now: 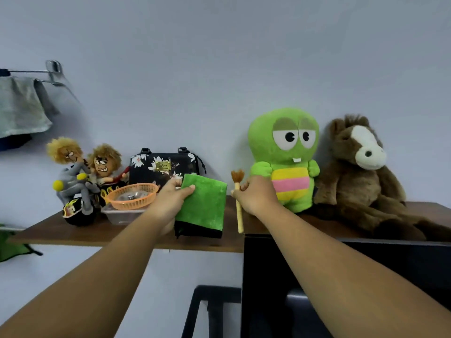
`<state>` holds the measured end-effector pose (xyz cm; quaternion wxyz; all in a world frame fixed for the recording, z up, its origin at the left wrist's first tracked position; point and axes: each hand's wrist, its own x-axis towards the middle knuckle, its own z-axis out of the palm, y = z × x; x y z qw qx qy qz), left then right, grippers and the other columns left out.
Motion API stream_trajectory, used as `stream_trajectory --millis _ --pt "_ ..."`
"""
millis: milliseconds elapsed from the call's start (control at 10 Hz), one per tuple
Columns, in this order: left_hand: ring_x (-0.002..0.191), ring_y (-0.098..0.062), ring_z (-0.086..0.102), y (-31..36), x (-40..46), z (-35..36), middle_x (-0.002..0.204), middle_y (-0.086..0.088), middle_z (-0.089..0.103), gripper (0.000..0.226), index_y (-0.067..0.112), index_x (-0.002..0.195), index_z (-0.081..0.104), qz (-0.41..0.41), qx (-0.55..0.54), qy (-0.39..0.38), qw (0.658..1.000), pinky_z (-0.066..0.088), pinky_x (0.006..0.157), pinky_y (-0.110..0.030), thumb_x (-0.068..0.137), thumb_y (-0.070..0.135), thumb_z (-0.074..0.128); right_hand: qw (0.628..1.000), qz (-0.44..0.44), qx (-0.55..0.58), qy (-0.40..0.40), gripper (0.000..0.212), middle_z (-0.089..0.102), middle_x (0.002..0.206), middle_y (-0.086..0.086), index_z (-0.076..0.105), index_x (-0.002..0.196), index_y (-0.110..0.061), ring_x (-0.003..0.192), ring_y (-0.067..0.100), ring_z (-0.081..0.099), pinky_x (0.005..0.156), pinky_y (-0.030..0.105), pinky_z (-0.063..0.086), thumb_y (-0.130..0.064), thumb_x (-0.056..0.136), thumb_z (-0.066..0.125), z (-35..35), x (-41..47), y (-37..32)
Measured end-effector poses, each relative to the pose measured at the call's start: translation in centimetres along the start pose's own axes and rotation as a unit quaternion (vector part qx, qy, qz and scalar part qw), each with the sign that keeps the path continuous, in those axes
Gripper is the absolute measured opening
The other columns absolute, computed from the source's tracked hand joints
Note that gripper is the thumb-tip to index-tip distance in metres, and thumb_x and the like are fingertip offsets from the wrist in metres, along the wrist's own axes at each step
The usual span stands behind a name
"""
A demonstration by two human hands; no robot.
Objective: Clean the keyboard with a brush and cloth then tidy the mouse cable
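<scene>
Fetching stage: left hand (168, 203) is pinching the green microfibre cloth (203, 203), right hand (256, 197) is gripping the wooden-handled brush (238, 198) over the shelf (73, 234); keyboard and mouse cable unseen, cleaning judged not yet begun.

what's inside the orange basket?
Through the orange basket mesh, a small metallic round thing shows; its identity is unclear. The basket sits on a clear container, contents hidden.

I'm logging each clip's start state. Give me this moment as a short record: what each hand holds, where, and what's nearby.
left hand: grips green cloth by its left edge
right hand: holds brush, bristles up
location: both raised in front of wooden shelf
nearby on shelf: orange basket, floral bag, green plush, brown horse plush
keyboard, mouse: not in view
</scene>
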<state>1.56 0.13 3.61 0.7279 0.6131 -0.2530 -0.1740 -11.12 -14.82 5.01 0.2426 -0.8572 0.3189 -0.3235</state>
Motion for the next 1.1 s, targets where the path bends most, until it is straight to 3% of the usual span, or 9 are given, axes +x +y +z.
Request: stream_trajectory --millis 100,200,400,500,600,800,900,1000,1100 --pt "0.082 -0.026 0.070 -1.6 1.9 0.6 0.096 -0.016 0.070 0.017 0.006 0.109 0.054 -0.045 0.034 -0.005 0.998 0.057 0.065 -0.036 0.093 0.012 0.060 0.994 0.027 -0.091 -0.052 0.024 0.067 0.088 0.009 0.066 0.079 -0.015 0.093 0.030 0.065 0.064 0.027 0.037 -0.038 0.080 0.074 1.4 1.0 0.6" --pt "0.089 -0.029 0.068 -3.2 3.9 0.8 0.102 -0.018 0.068 0.018 0.006 0.107 0.054 -0.055 0.091 0.002 0.994 0.056 0.074 -0.039 0.092 0.012 0.061 0.984 0.041 -0.154 -0.073 0.032 0.070 0.108 0.008 0.070 0.101 -0.011 0.102 0.027 0.065 0.069 0.025 0.040 -0.036 0.080 0.074 2.8 1.9 0.9" --pt "0.092 -0.026 0.063 -4.0 5.0 0.7 0.096 -0.011 0.062 0.022 0.016 0.082 0.048 -0.034 0.326 -0.008 0.945 0.052 0.082 -0.037 0.081 0.008 0.068 0.964 0.062 -0.231 -0.119 0.022 0.071 0.109 0.009 0.071 0.098 -0.008 0.101 0.025 0.069 0.073 0.028 0.052 -0.025 0.083 0.067 4.6 3.0 0.8" --pt "0.094 -0.025 0.061 -4.0 5.4 0.5 0.100 -0.011 0.061 0.028 0.016 0.092 0.047 -0.032 0.418 -0.016 0.908 0.052 0.080 -0.037 0.078 0.011 0.071 0.951 0.059 -0.267 -0.144 0.019 0.071 0.112 0.008 0.070 0.090 -0.010 0.105 0.022 0.067 0.062 0.025 0.044 -0.027 0.084 0.066 5.2 3.5 1.0" --pt "0.096 -0.022 0.056 -4.2 5.8 0.3 0.105 -0.006 0.056 0.052 0.009 0.121 0.048 -0.024 0.478 -0.016 0.878 0.051 0.081 -0.031 0.077 0.017 0.075 0.949 0.058 -0.276 -0.142 0.026 0.071 0.112 0.007 0.070 0.103 -0.010 0.105 0.022 0.067 0.070 0.025 0.047 -0.027 0.084 0.066 5.5 3.6 1.1" --pt "0.111 -0.025 0.056 -4.3 5.5 0.3 0.129 -0.011 0.055 0.056 0.007 0.134 0.043 0.002 0.559 -0.036 0.829 0.048 0.087 -0.031 0.084 0.018 0.066 0.955 0.070 -0.248 -0.149 0.024 0.071 0.110 0.010 0.049 0.065 -0.015 0.102 0.026 0.068 0.057 0.025 0.045 -0.021 0.087 0.056 5.1 3.5 0.9" --pt "0.118 -0.026 0.053 -3.9 4.9 0.3 0.135 -0.012 0.052 0.056 0.010 0.142 0.038 -0.002 0.557 -0.059 0.829 0.045 0.091 -0.029 0.087 0.011 0.053 0.965 0.079 -0.204 -0.144 0.027 0.070 0.112 0.014 0.046 0.063 -0.014 0.088 0.029 0.066 0.061 0.026 0.050 -0.023 0.087 0.054 4.8 3.4 1.2" --pt "0.125 -0.026 0.048 -3.3 4.1 0.6 0.139 -0.012 0.049 0.055 0.012 0.143 0.040 0.007 0.554 -0.066 0.830 0.041 0.098 -0.030 0.088 0.010 0.045 0.972 0.069 -0.175 -0.143 0.029 0.069 0.115 0.016 0.045 0.061 -0.015 0.101 0.034 0.067 0.061 0.026 0.048 -0.023 0.087 0.054 3.4 3.1 1.4" --pt "0.130 -0.027 0.044 -2.3 3.1 1.3 0.143 -0.011 0.047 0.050 0.014 0.143 0.039 0.031 0.560 -0.044 0.827 0.038 0.103 -0.032 0.094 0.023 0.046 0.977 0.065 -0.148 -0.141 0.027 0.068 0.113 0.017 0.049 0.065 -0.011 0.105 0.035 0.065 0.083 0.032 0.052 -0.021 0.091 0.048 0.8 2.8 1.4"
